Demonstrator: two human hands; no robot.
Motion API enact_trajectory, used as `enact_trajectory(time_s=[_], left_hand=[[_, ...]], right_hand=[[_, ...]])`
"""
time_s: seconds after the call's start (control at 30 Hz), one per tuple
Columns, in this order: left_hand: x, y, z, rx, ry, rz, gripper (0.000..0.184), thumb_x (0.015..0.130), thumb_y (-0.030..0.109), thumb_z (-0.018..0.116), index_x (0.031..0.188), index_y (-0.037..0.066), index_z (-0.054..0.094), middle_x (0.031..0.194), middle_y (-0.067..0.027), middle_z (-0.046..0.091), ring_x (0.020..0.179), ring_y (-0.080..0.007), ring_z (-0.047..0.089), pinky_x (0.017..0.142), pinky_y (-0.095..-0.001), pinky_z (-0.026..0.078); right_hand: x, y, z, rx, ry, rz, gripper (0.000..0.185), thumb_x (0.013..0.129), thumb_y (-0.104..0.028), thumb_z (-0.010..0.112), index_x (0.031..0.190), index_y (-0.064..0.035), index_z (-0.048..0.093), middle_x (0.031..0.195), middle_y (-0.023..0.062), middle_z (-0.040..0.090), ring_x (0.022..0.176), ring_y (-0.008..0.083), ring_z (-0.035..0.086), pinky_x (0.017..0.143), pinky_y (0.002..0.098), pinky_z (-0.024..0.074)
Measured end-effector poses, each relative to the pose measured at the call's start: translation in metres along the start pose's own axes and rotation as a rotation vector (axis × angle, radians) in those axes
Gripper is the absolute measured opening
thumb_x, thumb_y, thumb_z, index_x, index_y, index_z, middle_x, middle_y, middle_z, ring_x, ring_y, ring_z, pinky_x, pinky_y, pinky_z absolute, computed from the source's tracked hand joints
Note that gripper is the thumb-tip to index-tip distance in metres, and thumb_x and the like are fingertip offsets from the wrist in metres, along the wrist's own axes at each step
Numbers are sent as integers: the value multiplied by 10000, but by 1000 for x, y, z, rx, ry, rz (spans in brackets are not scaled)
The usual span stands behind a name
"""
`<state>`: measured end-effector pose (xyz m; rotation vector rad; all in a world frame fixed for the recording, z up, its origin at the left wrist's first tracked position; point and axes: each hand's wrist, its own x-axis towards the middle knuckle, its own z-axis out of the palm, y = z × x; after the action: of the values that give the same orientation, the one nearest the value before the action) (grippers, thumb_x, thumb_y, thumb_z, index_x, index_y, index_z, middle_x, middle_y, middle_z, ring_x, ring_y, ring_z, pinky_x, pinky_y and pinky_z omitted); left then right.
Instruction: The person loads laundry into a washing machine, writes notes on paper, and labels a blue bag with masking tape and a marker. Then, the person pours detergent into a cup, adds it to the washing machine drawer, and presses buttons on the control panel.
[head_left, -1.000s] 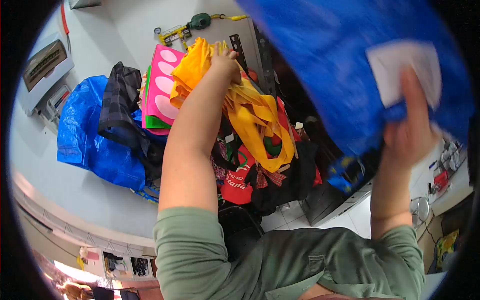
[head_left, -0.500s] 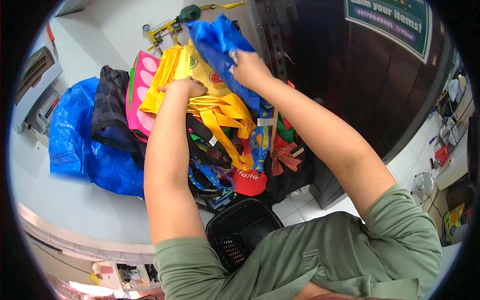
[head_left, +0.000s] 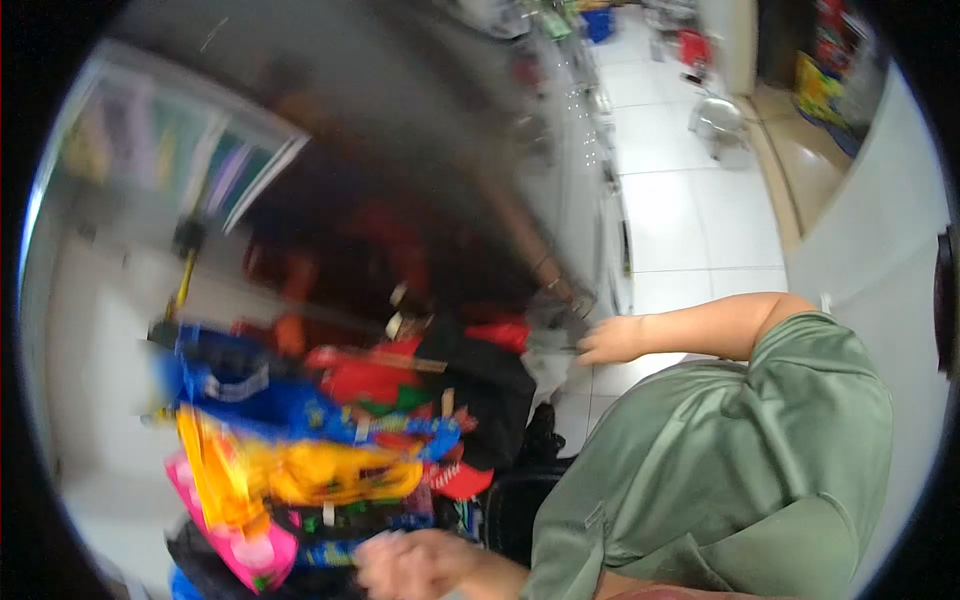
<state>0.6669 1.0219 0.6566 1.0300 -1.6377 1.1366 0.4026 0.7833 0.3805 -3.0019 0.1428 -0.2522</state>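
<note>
My left hand is blurred at the bottom of the view, beside a pile of folded bags; its fingers are smeared by motion. Within the pile are a blue bag, a yellow bag with straps and a pink bag. A red cloth item with white lettering lies nearby. My right hand is stretched out at the lower edge of a dark cabinet or door, beside a blurred grey item. Whether that hand touches or grips anything is unclear.
Behind the pile stands a white wall. White floor tiles run away at the upper right, with a metal stool on them. A black basket sits close to my body.
My view has swung right. My right hand has let go of the blue bag and moved beside the dark panel's edge. My left hand has come off the yellow bag.
</note>
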Motion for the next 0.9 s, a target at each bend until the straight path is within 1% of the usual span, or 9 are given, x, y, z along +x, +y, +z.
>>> enact_trajectory(time_s=[0.07, 0.1, 0.17, 0.27, 0.43, 0.5, 0.57, 0.67, 0.9], left_hand=[[-26, 74, 76, -442, -423, -259, 146, 862, 41, 548, 806, 45, 683, 845, -122, 637, 710, -258, 605, 638, -390, 506], [-53, 98, 110, -598, -557, -430, 194, 811, -77, 545, 784, 24, 709, 863, -119, 649, 733, -220, 625, 641, -327, 503], [-93, 148, 172, -794, -648, -788, 206, 773, -117, 573, 864, 4, 713, 848, -102, 653, 720, -193, 634, 663, -279, 506], [-128, 204, 252, -920, -1001, -1134, 165, 898, -23, 545, 977, -17, 691, 972, -134, 649, 843, -158, 632, 718, -260, 498], [-193, 241, 393, -1287, -1391, -849, 308, 915, 145, 555, 1188, 21, 626, 1040, -164, 645, 965, -285, 636, 858, -321, 485], [-150, 266, 435, -1232, -1516, -714, 356, 911, 166, 557, 1232, 21, 606, 1064, -178, 647, 1000, -317, 633, 881, -346, 483], [-75, 290, 481, -1016, -1633, -732, 337, 924, 159, 557, 1224, 16, 614, 1092, -199, 647, 1021, -350, 632, 870, -385, 492], [-35, 305, 564, -892, -1494, -565, 257, 934, 144, 560, 1146, 31, 653, 1022, -183, 650, 955, -372, 632, 828, -412, 506], [-36, 295, 851, -834, -1553, -242, 294, 931, 180, 571, 1203, 77, 617, 1059, -176, 643, 961, -383, 620, 828, -455, 505]], right_hand=[[-120, 38, 62, -9, -1049, 742, 343, 845, -235, 643, 1168, -133, 700, 1154, 94, 678, 1079, 282, 641, 867, 520, 485], [-215, 59, 123, 26, -1055, 808, 337, 807, -267, 716, 1115, -132, 731, 1155, 71, 692, 1093, 288, 637, 852, 583, 461], [-326, 68, 72, 289, -1039, 1229, 384, 798, -341, 765, 1091, -96, 722, 1114, 92, 702, 1069, 294, 650, 852, 482, 521], [-459, 79, 48, 401, -767, 1443, 377, 783, -337, 770, 1016, -45, 718, 1126, 150, 685, 1040, 336, 648, 848, 445, 539], [-580, 117, 56, 466, -670, 1720, 365, 769, -333, 781, 975, -35, 734, 1075, 198, 689, 1014, 353, 655, 877, 449, 525], [-573, 142, 51, 513, -618, 1638, 406, 765, -386, 773, 954, -29, 734, 1068, 198, 691, 1021, 360, 651, 885, 450, 521], [-554, 189, 58, 662, -404, 1376, 615, 818, -473, 695, 1268, -63, 608, 1214, 189, 642, 1114, 360, 612, 967, 439, 475], [-507, 281, 5, 962, -144, 1220, 627, 865, -392, 676, 1382, -78, 509, 1260, 202, 617, 1145, 361, 596, 980, 419, 462], [-615, 445, 14, 704, 572, 1770, 435, 867, -167, 683, 1271, -38, 587, 1048, 194, 685, 949, 270, 683, 822, 361, 542]])
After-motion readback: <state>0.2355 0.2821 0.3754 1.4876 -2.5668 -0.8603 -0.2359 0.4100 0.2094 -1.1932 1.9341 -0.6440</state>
